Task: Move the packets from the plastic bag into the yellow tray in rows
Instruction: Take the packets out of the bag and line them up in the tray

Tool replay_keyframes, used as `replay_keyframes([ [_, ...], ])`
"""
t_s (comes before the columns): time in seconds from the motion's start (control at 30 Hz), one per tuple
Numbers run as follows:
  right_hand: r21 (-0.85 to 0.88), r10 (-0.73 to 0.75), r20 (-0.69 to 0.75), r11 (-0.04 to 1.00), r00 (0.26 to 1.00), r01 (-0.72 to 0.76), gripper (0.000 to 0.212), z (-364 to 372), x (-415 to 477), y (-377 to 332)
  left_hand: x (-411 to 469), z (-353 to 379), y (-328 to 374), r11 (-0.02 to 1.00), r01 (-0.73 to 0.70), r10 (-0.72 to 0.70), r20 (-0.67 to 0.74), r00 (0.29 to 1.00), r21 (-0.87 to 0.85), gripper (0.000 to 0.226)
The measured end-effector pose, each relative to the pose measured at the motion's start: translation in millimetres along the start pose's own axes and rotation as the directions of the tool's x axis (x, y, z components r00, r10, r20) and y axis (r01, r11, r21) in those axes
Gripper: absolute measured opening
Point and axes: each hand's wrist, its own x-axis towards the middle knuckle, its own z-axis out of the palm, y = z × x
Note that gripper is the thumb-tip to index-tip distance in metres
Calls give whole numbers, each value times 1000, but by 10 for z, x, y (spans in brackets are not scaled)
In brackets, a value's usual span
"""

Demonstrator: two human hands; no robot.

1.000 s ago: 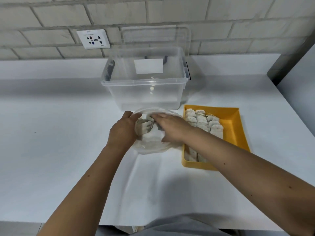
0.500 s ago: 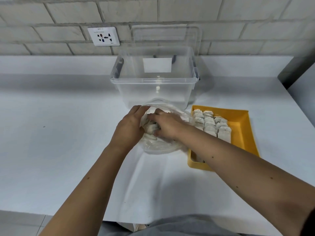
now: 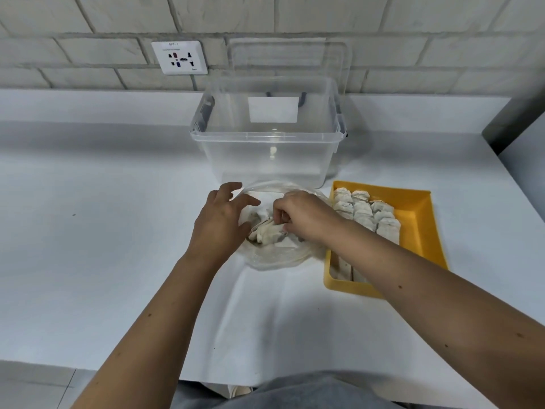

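Note:
A clear plastic bag [image 3: 280,256] lies open on the white table, with pale packets [image 3: 267,231] inside. My right hand [image 3: 303,216] reaches into the bag, its fingers curled round a bunch of those packets. My left hand [image 3: 219,221] rests at the bag's left rim with fingers spread and fairly straight, touching the plastic. Just right of the bag sits the yellow tray [image 3: 424,240]. Rows of packets [image 3: 364,212] fill its left half; my right forearm hides the near part of them.
A large clear storage box [image 3: 267,146] stands behind the bag, its lid leaning on the brick wall. A wall socket [image 3: 180,57] is up left. The table's front edge runs near my lap. A grey panel [image 3: 519,122] is at the far right.
My left hand let the bag's rim go slack and spread its fingers. My right hand dug deeper and closed round packets. The camera shifted slightly.

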Motion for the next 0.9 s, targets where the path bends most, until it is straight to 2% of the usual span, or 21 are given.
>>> replay_keyframes([
  [0.2, -77, 16, -1, 997, 1000, -17, 22, 116, 17, -20, -35, 90, 117, 966, -171, 213, -221, 952, 195, 31],
  [0.37, -98, 46, 40, 994, 998, -42, 17, 144, -59, -68, -19, 117, 190, 927, -213, 292, -240, 926, 309, 18],
  [0.47, -114, 15, 34, 993, 999, -11, 8, 60, -152, -53, -10, 134, 159, 912, -215, 277, -137, 951, 350, 26],
  [0.6, -57, -11, -40, 998, 999, 9, 20, -90, -298, -26, 9, 216, 133, 884, -133, 170, -44, 984, 448, 33],
  [0.67, -18, 2, -67, 1000, 998, -3, 23, -142, -356, -20, 58, 239, 202, 838, -115, 142, -8, 990, 533, 28],
  [0.77, 21, 28, -84, 999, 996, -26, 21, -203, -425, -34, 103, 340, 312, 781, -132, 44, 156, 987, 610, 16],
  [0.83, 31, 38, -89, 999, 995, -35, 20, -232, -457, -33, 123, 395, 353, 787, -78, -14, 143, 990, 612, 18],
  [0.9, 39, 52, -100, 998, 994, -48, 20, -248, -479, -8, 119, 433, 367, 800, -34, 0, 57, 998, 598, 23],
])
